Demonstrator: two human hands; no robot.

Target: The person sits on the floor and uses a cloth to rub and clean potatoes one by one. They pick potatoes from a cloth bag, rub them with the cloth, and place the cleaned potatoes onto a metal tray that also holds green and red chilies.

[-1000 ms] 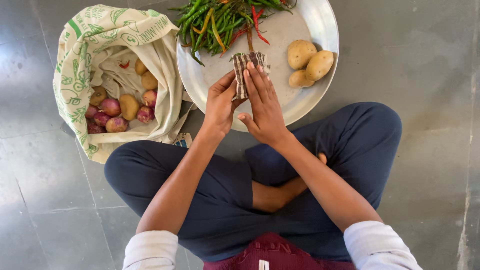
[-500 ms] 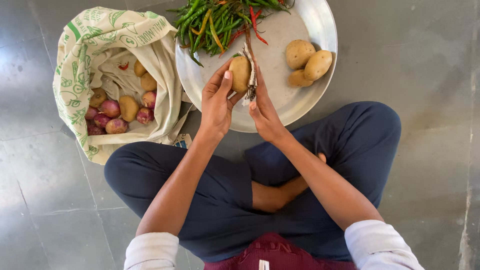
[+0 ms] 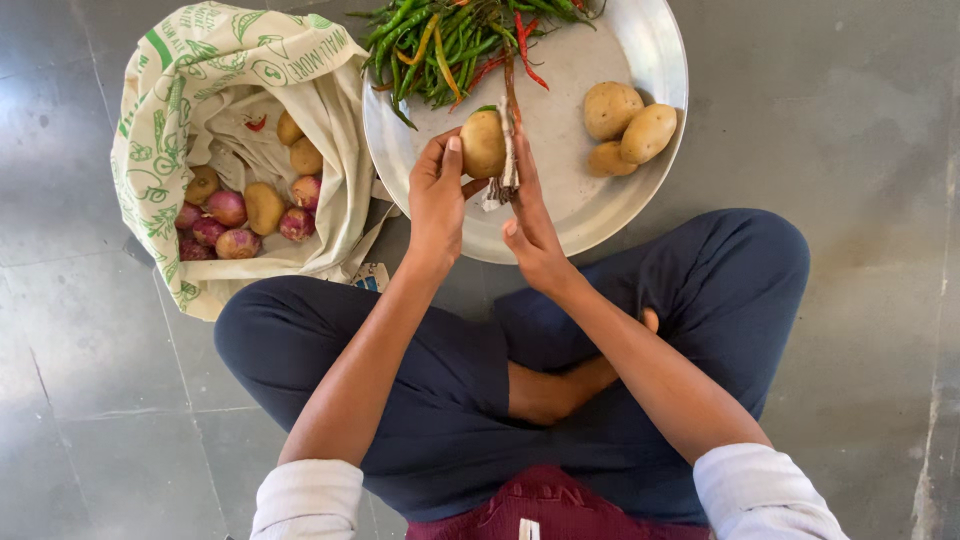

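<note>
My left hand holds a yellow-brown potato over the near part of a round metal plate. My right hand presses a folded striped cloth against the potato's right side. Both hands hover just above the plate. Three more potatoes lie together on the plate's right side. A heap of green and red chillies covers the plate's far edge.
A printed cloth bag lies open on the grey tiled floor to the left, holding red onions and potatoes. My crossed legs in dark trousers fill the space below the plate.
The cloth was wrapped over the potato between both hands; now it is drawn to the potato's right side and the potato is bare in my left hand.
</note>
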